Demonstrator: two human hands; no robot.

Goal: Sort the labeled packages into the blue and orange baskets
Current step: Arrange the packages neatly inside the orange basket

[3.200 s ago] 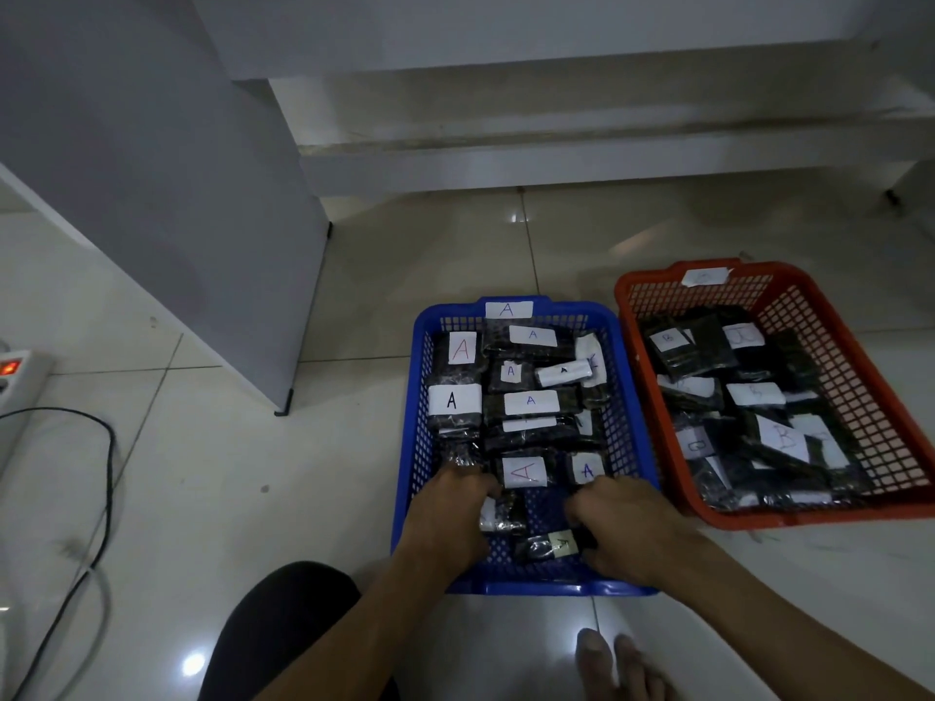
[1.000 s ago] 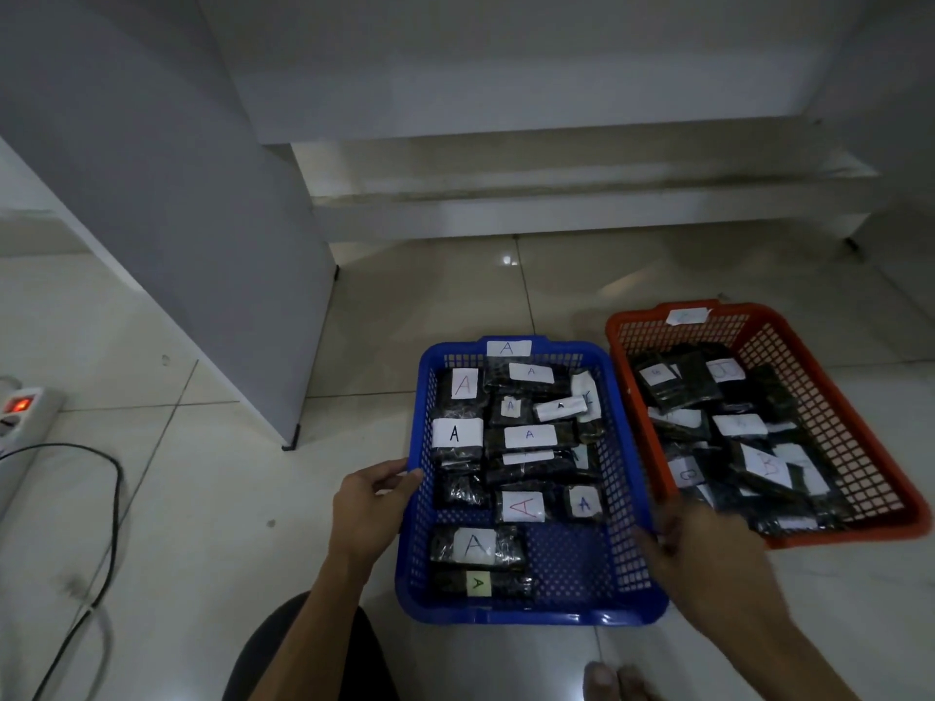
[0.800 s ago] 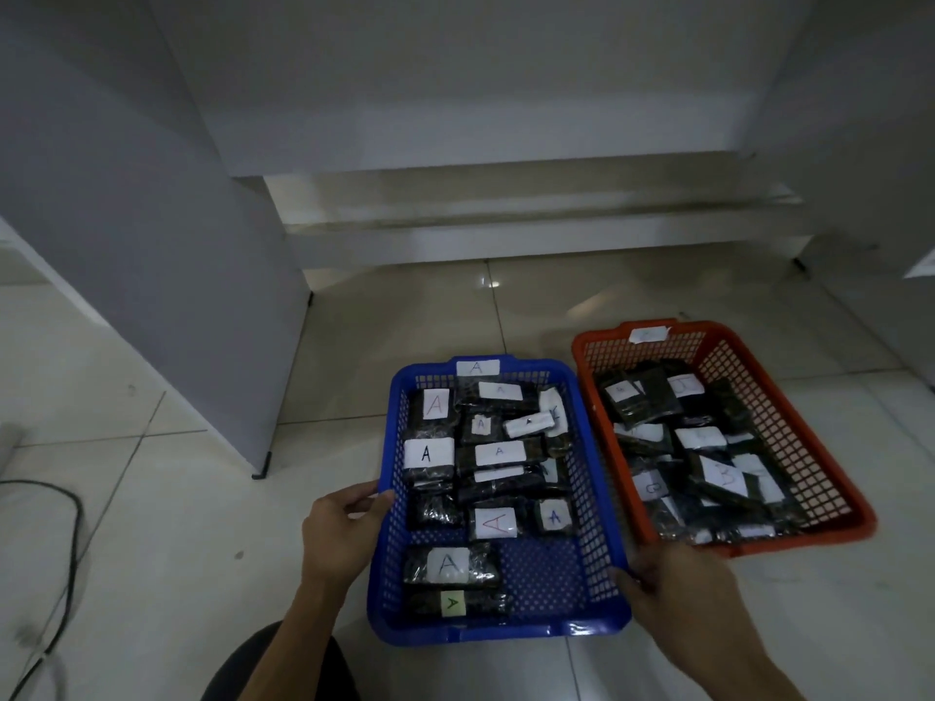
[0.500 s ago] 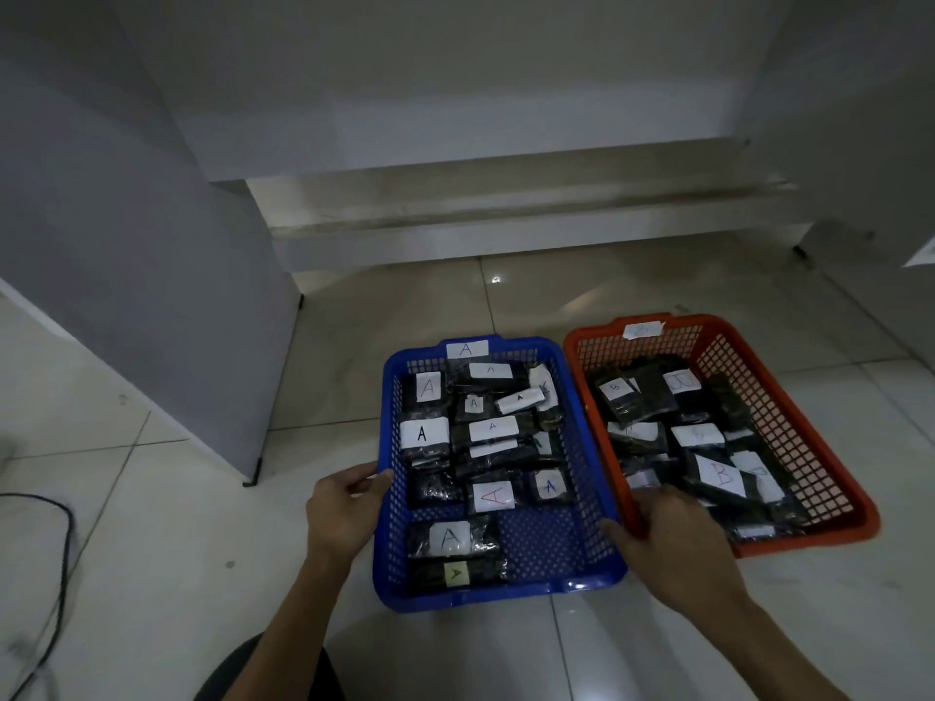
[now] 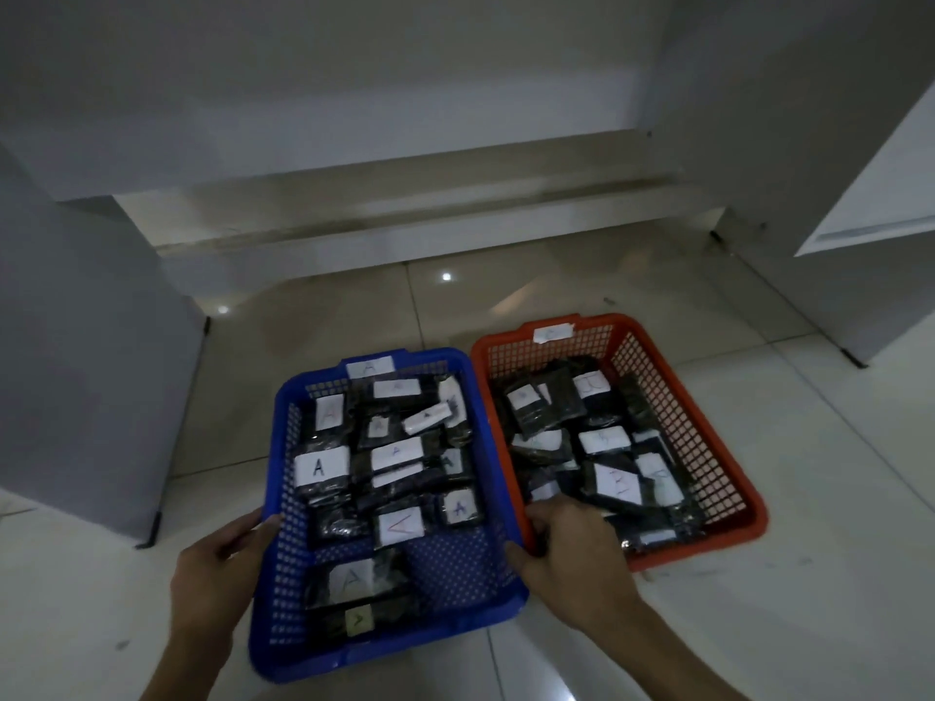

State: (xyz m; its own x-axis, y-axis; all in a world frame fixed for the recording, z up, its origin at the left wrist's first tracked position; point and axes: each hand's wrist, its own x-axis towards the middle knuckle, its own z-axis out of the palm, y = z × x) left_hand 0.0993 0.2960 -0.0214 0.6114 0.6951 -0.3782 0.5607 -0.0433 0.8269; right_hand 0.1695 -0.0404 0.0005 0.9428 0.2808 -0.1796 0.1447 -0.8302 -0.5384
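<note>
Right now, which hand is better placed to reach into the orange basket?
Right. The right hand already rests at the orange basket near corner, while the left hand holds the blue basket far-side rim.

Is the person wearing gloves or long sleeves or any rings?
No. The left hand and right hand are both bare: no gloves, no rings visible. Both forearms are uncovered too, with no sleeves, watch or bracelet in view.

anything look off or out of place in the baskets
Nothing is spilled or damaged. The blue basket looks tilted, gripped at its sides by the left hand and right hand. Its packages lie jumbled, one white-labelled package sitting askew. The orange basket sits flat.
</note>
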